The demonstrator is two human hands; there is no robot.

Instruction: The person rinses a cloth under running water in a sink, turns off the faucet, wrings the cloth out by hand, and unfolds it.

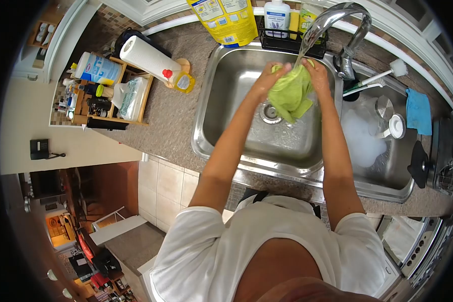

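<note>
Speckled stone table (178, 118), double steel sink (200, 132) set in. On it: paper towel roll (148, 59) left of sink, yellow liquid bottle (184, 82) beside it, wooden organizer (145, 100); yellow pouch (226, 22) behind sink; black dish rack (445, 161), far right.

Pouch (227, 22) — top cut off, basin floor (395, 156) — partly suds-hidden

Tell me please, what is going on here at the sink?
A person holds a green cloth with the left hand and right hand under water running from the faucet, above the left basin. The right basin has white suds in it, and a blue cloth hangs on its edge.
</note>
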